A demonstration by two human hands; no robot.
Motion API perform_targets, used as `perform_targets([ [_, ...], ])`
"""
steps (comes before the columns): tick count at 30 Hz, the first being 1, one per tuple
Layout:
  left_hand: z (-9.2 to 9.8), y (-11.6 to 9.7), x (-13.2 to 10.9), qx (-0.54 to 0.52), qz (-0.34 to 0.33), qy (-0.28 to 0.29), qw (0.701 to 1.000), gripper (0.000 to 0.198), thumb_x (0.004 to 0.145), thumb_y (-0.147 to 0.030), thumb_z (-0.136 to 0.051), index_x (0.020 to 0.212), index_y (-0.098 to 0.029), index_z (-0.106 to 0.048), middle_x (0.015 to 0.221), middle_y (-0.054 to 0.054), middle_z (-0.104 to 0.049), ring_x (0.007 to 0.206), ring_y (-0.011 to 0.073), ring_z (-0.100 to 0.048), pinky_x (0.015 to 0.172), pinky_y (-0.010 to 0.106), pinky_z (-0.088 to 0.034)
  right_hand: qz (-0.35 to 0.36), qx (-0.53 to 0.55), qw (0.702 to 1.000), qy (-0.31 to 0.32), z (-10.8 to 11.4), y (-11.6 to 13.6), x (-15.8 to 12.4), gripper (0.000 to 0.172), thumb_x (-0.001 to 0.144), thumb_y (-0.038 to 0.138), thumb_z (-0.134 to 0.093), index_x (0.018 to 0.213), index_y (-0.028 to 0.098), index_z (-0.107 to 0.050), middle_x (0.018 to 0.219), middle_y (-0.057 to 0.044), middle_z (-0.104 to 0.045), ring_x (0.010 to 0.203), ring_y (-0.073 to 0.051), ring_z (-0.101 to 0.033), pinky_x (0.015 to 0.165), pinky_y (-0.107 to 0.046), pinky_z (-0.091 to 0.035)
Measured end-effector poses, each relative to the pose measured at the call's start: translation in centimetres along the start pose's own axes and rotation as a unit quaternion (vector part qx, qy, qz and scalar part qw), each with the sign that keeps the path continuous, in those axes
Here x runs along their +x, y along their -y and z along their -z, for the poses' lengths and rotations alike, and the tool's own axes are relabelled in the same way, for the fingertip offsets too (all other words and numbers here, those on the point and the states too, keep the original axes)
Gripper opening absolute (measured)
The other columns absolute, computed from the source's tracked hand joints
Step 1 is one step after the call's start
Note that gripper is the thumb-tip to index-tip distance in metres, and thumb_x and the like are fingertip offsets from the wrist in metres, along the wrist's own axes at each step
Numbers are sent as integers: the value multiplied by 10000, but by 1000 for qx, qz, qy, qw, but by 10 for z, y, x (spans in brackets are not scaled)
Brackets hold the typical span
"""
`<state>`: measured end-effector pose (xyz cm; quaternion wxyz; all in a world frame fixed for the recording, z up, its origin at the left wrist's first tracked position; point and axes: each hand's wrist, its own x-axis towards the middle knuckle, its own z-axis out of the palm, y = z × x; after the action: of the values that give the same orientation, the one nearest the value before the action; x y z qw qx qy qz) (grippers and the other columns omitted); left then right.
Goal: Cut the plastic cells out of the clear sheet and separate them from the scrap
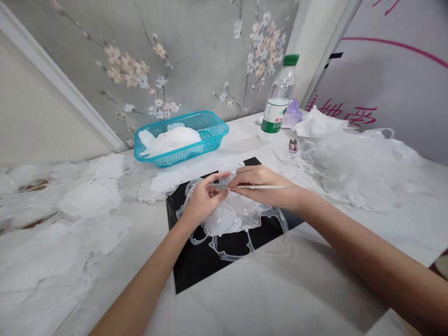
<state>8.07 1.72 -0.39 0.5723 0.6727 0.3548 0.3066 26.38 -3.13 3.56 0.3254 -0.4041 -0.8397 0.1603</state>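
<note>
Mid-frame, R hand [262,178] pinches a thin white stick [268,187] — long way side to side, tip by L hand [203,201], half curled — can't tell if it grips. Clear plastic pieces [226,221] w/ white bumps lie under both.

One head-worn view, forward and down across the nearby tabletop [252,298] toward the flowered wall [199,60]

The translucent sheet pieces [224,221] look like thin, slightly glossy plastic; the slim stick [262,187] and black mat [196,273] look smooth. The perforated basket [191,156] and clear water bottle [282,87] are shiny plastic; the surface [273,291] has a soft sheen.
</note>
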Motion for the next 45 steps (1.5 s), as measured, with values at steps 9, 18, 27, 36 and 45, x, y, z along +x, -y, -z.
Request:
perform_targets([
  [9,-3,-7,-2,1,14,-17,1000,473,686,-186,-671,1155,-148,-621,654,-16,-602,493,60,-431,470,170,-341,-21,-8,999,-49,1,-1,0,149,834,190,-571,768,181,-705,729,-33,-686,643,-111,-606,620,-234,-455],
  [18,-2,-6,-2,7,6,-17,1000,469,684,-185,-667,1149,-137,-624,643,-16,-595,528,74,-461,492,173,-366,-14,-7,999,-45,3,-1,0,139,828,166,-575,767,152,-699,765,-53,-698,684,-118,-629,632,-232,-465],
  [27,-2,-6,-2,9,14,-14,1000,461,683,-177,-657,1143,-144,-634,604,-31,-577,475,65,-409,476,186,-342,-14,-21,999,-44,3,2,-1,142,837,174,-573,769,159,-697,740,-45,-686,646,-109,-610,590,-225,-452],
  [36,-2,-7,-2,15,16,-11,1000,455,691,-186,-657,1144,-147,-636,555,-39,-542,473,73,-415,474,189,-334,-25,-26,998,-57,3,2,-2,127,818,161,-588,747,171,-693,731,-41,-686,650,-117,-614,605,-229,-464],
  [45,-1,-4,-2,26,23,-2,999,471,704,-200,-652,1173,-161,-622,604,-16,-586,494,73,-428,490,184,-340,-12,-37,998,-54,4,1,-3,147,832,168,-568,750,174,-690,740,-43,-692,652,-120,-616,604,-234,-464],
])
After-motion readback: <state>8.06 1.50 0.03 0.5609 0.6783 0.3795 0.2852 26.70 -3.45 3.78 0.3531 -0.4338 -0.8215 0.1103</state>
